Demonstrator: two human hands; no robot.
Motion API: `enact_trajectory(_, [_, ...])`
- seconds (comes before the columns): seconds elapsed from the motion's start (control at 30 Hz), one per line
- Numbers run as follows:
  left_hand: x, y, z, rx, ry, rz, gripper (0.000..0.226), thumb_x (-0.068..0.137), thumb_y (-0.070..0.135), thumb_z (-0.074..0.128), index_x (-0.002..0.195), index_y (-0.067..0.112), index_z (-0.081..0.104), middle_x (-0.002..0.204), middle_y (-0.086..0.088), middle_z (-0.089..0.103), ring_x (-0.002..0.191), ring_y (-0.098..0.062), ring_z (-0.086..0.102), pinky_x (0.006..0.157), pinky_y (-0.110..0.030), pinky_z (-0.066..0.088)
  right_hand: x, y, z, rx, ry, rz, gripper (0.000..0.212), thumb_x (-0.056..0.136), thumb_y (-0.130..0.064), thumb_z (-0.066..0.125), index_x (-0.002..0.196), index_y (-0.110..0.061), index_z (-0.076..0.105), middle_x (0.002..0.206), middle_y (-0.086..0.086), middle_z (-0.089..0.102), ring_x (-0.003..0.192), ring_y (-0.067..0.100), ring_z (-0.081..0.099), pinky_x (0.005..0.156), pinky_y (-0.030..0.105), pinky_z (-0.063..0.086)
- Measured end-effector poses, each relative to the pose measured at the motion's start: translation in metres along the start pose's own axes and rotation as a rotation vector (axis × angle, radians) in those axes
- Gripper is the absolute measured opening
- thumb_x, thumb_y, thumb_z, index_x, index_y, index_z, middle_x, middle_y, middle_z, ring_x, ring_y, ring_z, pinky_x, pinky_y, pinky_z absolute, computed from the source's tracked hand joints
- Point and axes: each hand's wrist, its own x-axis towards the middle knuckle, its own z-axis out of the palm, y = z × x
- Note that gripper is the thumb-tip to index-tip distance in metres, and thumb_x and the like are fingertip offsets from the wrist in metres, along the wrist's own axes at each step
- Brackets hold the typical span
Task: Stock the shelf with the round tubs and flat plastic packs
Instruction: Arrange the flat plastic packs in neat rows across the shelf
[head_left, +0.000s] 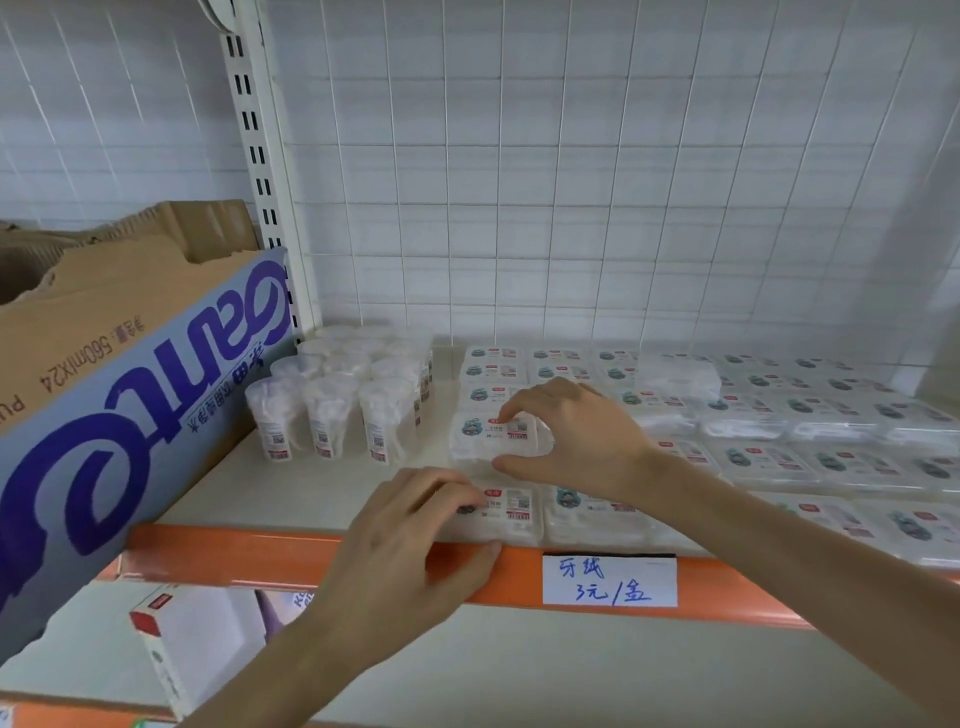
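One pack (485, 441) lies between right fingers (514, 409), front pack (517, 522) under left fingers (441, 488).

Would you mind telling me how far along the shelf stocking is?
Done: round tubs stand grouped at the left, flat packs cover the right. In hand: the right hand pinches a middle pack, the left hand grips the front pack. Left: bare shelf before the tubs.

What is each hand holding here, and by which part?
The right hand pinches a flat clear plastic pack across its far and near edges. The left hand grips the front-row flat pack, fingers on top, thumb at its front edge.
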Motion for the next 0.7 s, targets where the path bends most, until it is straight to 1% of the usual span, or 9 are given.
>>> enact_trajectory(0.2, [0.001,0.002,0.002,0.012,0.027,-0.01,0.021,0.086,0.044,0.059,0.098,0.028,0.062,0.107,0.021,0.056,0.1,-0.004,0.054,0.087,-0.023,0.042,-0.001,0.003,0.002,-0.01,0.032,-0.027,0.048,0.086,-0.058,0.063,0.125,-0.03,0.059,0.125,-0.007,0.06,0.117,0.012,0.05,0.094,0.028,0.039])
enact_trajectory(0.37, [0.002,0.003,0.003,0.027,0.03,-0.02,0.02,0.085,0.043,0.059,0.097,0.028,0.061,0.106,0.022,0.054,0.099,-0.005,0.054,0.086,-0.023,0.041,-0.002,0.008,0.007,0.019,0.051,-0.054,0.047,0.086,-0.057,0.063,0.123,-0.027,0.06,0.124,-0.006,0.061,0.115,0.013,0.052,0.094,0.03,0.041])
enact_trajectory(0.47, [0.002,0.003,0.003,0.026,0.03,-0.028,0.02,0.085,0.044,0.059,0.097,0.029,0.061,0.105,0.022,0.054,0.098,-0.004,0.054,0.085,-0.023,0.041,-0.001,0.011,0.008,0.024,0.045,-0.068,0.049,0.087,-0.057,0.062,0.125,-0.027,0.059,0.126,-0.006,0.06,0.117,0.013,0.051,0.099,0.03,0.041])
enact_trajectory(0.53, [0.002,0.004,0.003,0.02,0.019,-0.029,0.02,0.086,0.045,0.059,0.098,0.029,0.061,0.106,0.022,0.054,0.099,-0.003,0.054,0.086,-0.023,0.041,-0.001,0.012,0.008,0.023,0.04,-0.084,0.052,0.085,-0.061,0.059,0.124,-0.026,0.06,0.127,-0.007,0.059,0.119,0.013,0.05,0.102,0.033,0.04])
enact_trajectory(0.6, [0.001,0.004,0.001,0.01,-0.001,-0.027,0.021,0.086,0.046,0.058,0.099,0.03,0.06,0.107,0.023,0.054,0.101,-0.002,0.053,0.088,-0.023,0.041,-0.003,0.012,0.006,0.049,0.037,-0.081,0.054,0.085,-0.062,0.057,0.125,-0.025,0.059,0.129,-0.006,0.058,0.121,0.013,0.049,0.103,0.034,0.041])
enact_trajectory(0.7, [0.001,0.005,-0.004,0.025,-0.04,-0.029,0.026,0.084,0.051,0.058,0.101,0.031,0.06,0.108,0.025,0.053,0.102,0.001,0.052,0.09,-0.02,0.039,-0.006,0.02,-0.007,0.07,0.1,-0.042,0.051,0.09,-0.053,0.06,0.13,-0.022,0.055,0.131,-0.004,0.057,0.123,0.014,0.049,0.102,0.031,0.041])
